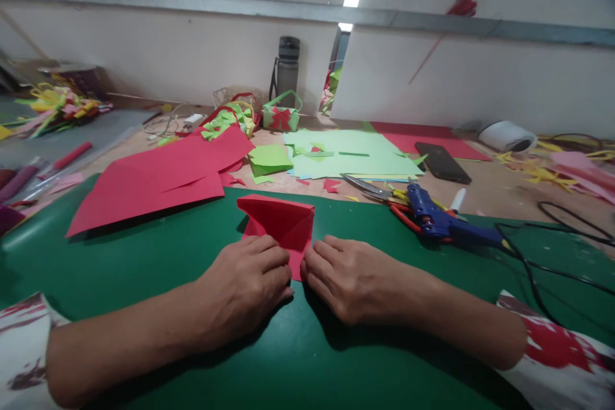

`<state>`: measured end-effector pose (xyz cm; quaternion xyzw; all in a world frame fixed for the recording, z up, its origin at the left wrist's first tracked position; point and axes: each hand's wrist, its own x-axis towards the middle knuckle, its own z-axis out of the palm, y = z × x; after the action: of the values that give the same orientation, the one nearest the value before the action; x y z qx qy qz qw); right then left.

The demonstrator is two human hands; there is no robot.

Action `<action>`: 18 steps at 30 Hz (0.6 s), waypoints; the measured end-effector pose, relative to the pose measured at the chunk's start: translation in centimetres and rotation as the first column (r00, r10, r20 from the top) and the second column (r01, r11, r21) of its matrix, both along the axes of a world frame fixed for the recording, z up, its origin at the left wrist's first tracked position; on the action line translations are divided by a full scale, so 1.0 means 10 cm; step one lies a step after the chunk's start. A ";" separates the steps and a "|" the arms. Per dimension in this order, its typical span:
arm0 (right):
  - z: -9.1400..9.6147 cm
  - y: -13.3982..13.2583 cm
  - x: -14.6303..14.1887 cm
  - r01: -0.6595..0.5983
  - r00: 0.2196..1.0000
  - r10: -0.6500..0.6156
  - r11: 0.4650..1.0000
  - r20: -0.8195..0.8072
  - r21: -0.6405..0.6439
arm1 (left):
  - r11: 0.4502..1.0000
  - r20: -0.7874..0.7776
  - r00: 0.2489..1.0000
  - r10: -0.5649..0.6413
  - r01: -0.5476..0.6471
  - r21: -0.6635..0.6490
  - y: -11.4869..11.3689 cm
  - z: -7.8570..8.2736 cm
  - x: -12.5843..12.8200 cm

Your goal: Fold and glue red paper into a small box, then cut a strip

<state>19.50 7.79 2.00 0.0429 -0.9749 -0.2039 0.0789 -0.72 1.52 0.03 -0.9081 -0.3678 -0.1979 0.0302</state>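
Note:
A piece of folded red paper [281,221] stands on the green mat [307,359] in front of me, its far part raised and its near edge low. My left hand [257,282] grips its left side, fingers curled over the near part. At the near right edge my right hand [339,275] pinches the same paper with bent fingers. Both thumbs are mostly hidden, and my hands almost meet at the near edge. Larger sheets of red paper [154,179] lie beyond my left hand.
Scissors [368,188] and a blue glue gun [432,214] with a black cable lie right. Behind are light green sheets [350,147], a phone [442,162], a small green paper basket [282,116] and a grey bottle [288,70]. A tape roll [508,136] sits far right.

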 end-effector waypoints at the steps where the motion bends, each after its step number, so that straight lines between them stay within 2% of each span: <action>1: -0.01 0.01 -0.01 -0.008 1.000 0.008 1.000 -0.003 0.003 | 1.000 0.007 1.000 0.012 -0.011 -0.021 0.00 0.00 -0.01; 4: -0.05 0.04 -0.01 0.008 1.000 -0.008 0.999 -0.012 -0.040 | 0.998 0.032 0.998 0.052 -0.051 -0.021 0.01 -0.02 -0.03; 8: -0.12 0.07 -0.02 0.053 0.994 -0.071 0.977 -0.082 -0.207 | 0.995 0.068 0.995 0.080 -0.083 0.051 0.02 -0.05 0.00; 12: -0.18 0.04 -0.07 0.080 0.969 -0.159 0.926 -0.188 -0.370 | 0.983 0.082 0.991 0.107 -0.118 0.140 0.02 -0.07 0.06; 15: -0.19 0.00 -0.10 0.110 0.945 -0.235 0.883 -0.227 -0.457 | 0.980 0.071 0.992 0.106 -0.116 0.159 0.02 -0.09 0.07; 18: -0.20 -0.01 -0.11 0.143 0.925 -0.315 0.804 -0.211 -0.577 | 0.986 0.097 0.992 0.087 -0.099 0.132 0.00 -0.10 0.04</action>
<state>18.44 7.64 -0.01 -0.1321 -0.9665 0.0734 0.2076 -0.31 1.50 -1.01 -0.8758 -0.3963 -0.2622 0.0848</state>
